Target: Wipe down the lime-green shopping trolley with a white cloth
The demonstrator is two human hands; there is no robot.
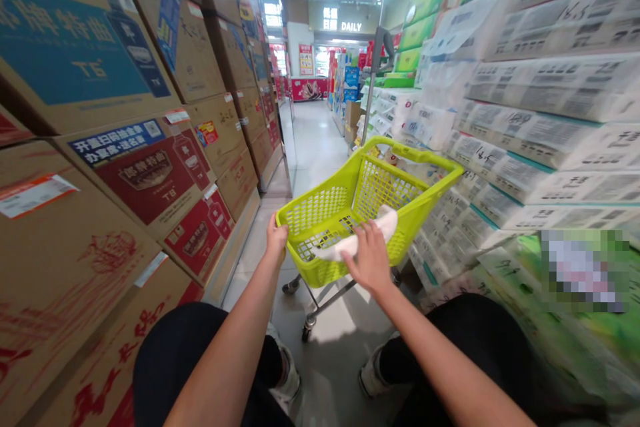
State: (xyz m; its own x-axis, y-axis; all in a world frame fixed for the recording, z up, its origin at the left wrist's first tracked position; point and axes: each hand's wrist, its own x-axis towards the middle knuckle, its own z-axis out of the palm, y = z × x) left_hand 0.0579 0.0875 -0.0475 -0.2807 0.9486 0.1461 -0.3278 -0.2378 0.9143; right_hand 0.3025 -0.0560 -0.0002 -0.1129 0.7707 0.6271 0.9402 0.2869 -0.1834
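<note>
A lime-green plastic shopping cart [320, 200] with perforated basket walls stands right in front of me, turned at an angle. My left hand [277, 240] is closed around the left corner of its rim. My right hand [367, 257] presses a white cloth or wipe [387, 221] along the near rim, its fingers over the cloth and the thumb on the near side. The cloth's ends stick out on both sides of the hand. Through the mesh, the inside of the basket shows no goods.
Stacked cardboard cartons [165, 173] line the left side. On the right rise stacks of white plastic-wrapped packs [545, 140], with green packs [595, 327] lower down. A metal pole [371, 107] stands beyond the cart, and the aisle floor [316, 130] runs back towards further shelves.
</note>
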